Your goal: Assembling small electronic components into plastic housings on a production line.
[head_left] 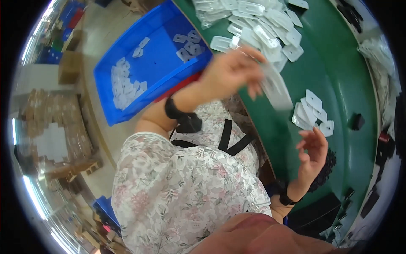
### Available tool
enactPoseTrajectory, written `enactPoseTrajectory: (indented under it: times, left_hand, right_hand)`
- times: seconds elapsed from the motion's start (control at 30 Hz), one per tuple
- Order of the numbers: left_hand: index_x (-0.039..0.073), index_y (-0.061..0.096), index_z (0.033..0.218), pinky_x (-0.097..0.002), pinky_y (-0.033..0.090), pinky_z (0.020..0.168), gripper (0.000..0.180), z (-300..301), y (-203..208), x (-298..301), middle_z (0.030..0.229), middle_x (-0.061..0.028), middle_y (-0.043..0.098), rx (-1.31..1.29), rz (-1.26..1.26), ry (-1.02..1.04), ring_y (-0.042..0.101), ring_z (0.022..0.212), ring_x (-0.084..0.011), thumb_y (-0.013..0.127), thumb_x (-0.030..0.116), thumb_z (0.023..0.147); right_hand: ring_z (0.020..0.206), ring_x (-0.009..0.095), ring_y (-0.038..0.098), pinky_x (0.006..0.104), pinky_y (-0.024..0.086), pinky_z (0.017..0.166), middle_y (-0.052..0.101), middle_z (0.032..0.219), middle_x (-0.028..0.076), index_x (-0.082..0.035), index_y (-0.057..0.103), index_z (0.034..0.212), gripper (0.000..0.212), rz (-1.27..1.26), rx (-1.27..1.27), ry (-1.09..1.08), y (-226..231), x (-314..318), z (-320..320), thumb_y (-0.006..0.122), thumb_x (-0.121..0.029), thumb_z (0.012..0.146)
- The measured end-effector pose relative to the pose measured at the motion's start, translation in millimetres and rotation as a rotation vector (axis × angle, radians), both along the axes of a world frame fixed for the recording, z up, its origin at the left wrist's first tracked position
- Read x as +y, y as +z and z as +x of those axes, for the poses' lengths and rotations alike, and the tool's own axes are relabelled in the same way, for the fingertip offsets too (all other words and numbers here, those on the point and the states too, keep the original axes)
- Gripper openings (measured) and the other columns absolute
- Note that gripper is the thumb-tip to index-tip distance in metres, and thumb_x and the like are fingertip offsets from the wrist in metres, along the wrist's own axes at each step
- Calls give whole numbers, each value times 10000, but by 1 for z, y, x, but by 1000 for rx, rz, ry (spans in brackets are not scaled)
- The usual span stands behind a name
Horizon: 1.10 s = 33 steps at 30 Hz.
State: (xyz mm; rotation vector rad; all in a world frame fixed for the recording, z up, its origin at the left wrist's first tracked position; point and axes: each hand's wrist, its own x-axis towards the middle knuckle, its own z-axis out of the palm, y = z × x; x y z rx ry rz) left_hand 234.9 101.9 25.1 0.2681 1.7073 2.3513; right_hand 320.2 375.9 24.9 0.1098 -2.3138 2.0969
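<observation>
My left hand (234,72), smeared by motion, is over the near edge of the green table. A blurred white plate (277,89) with rounded corners is at its fingertips, and the hand looks closed on it. My right hand (312,155) has its fingers loosely bent and apart, with nothing seen in it. Just beyond its fingertips lies a small group of white rounded plates (308,111), each with a small dark mark or hole. A larger heap of similar white plates (270,31), some glossy, is farther up the table, beyond my left hand.
A blue bin (148,70) holding several white plates stands left of the green table (342,80). Small black parts (327,167) are heaped beside my right wrist. A black block (358,122) sits to the right, and a black box (315,216) lies near the table's lower end.
</observation>
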Motion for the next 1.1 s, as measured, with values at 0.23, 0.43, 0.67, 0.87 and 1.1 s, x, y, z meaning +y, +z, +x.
enactPoseTrajectory:
  times: [0.23,0.43,0.67,0.87,1.1]
  left_hand:
    - [-41,584,971,-241,498,585,167,-28,-109,-205,769,-115,639,-116,-281,679,610,638,-146,586,94,873]
    - [-11,672,802,-249,503,562,120,-62,-244,-258,628,-99,648,-426,-806,689,636,576,-135,624,98,791]
    - [-24,670,805,-297,523,526,159,-88,-303,-290,642,-96,633,-567,-1185,359,617,540,-150,638,131,816]
    - [-28,649,885,-298,553,529,130,-70,-287,-288,753,-117,655,-659,-710,537,649,608,-176,616,64,799]
    - [51,636,909,-317,472,689,99,-88,-139,-202,865,-101,609,427,-1174,1026,592,808,-236,586,71,826]
  right_hand:
    - [634,86,488,191,333,523,606,904,89,-8,514,1143,525,110,146,-53,-10,30,1,542,-457,872]
    - [624,83,483,189,326,527,606,850,71,-11,551,1058,447,145,106,-86,-16,36,-3,501,-428,904]
    - [620,84,482,189,323,530,600,821,68,-9,555,1017,397,111,114,-137,-8,39,1,473,-387,930]
    - [604,88,485,190,333,525,600,803,85,7,561,982,385,100,169,-138,-13,42,0,489,-366,927]
    - [604,66,468,181,307,522,594,804,62,1,578,977,330,139,202,-347,2,56,7,476,-311,946]
